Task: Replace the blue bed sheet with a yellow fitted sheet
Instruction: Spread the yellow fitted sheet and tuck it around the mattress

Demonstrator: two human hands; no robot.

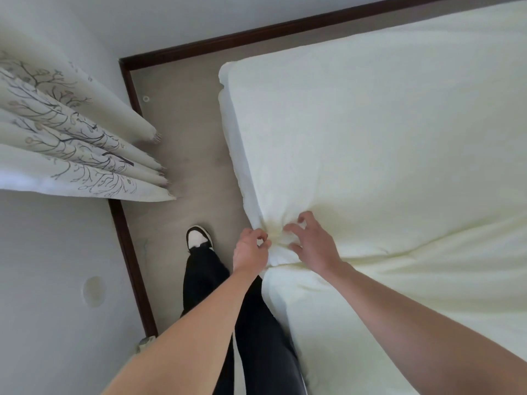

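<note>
We stand at the long side of the bed (228, 132), and the yellow fitted sheet (370, 138) already covers its whole top, pale and mostly smooth. No blue sheet shows anywhere in view, so we judge the swap largely done and the work now a matter of seating this edge.

Our hands meet at one spot on the bed's near edge, where the cloth gathers into a puckered knot of folds. The left hand (251, 249) sits just off the edge, on the floor side, with thumb and fingertips curled into a pinch on the bunched fabric. The right hand (310, 243) lies just inside the edge, on top of the bed, fingers spread and bent like a claw, tips touching the gathers; whether they truly grip the fabric we cannot tell.

The relation that matters is this: the slack lies directly between our two hands, and the bed's edge runs away from us toward the far corner (225, 69), which looks wrapped already. A long crease trails from the gather across the top of the bed to the right. We judge the next pull should go down and under the edge, the left hand being nearer the side.
</note>
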